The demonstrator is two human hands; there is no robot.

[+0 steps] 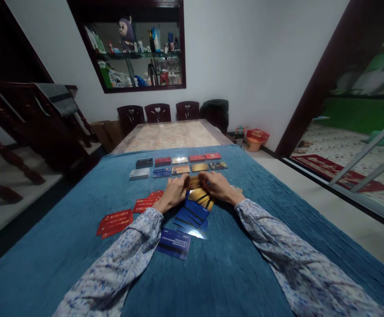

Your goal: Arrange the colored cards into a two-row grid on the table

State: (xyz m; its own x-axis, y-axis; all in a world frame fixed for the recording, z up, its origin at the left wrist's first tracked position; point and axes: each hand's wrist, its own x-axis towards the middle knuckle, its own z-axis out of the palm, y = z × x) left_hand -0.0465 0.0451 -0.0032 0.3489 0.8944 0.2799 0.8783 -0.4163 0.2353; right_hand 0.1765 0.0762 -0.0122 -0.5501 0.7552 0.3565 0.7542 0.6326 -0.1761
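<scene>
Between my left hand [175,189] and my right hand [216,185] is a gold card [195,182], pinched at its two short ends; whether it is one card or a small stack I cannot tell. Just below it several gold cards [202,198] lie fanned on the cloth, overlapping blue cards [193,213]. A dark blue card [175,243] lies nearest me, beside my left sleeve. Red cards [115,222] are spread in loose groups to the left, partly behind my left forearm. Beyond my hands, card stacks stand in two rows, among them a gold stack [200,167].
A blue cloth [79,202] covers the near part of the long table, whose marbled top [172,132] shows beyond. Dark chairs [158,113] line the far end. A pale card [236,189] lies partly hidden behind my right hand.
</scene>
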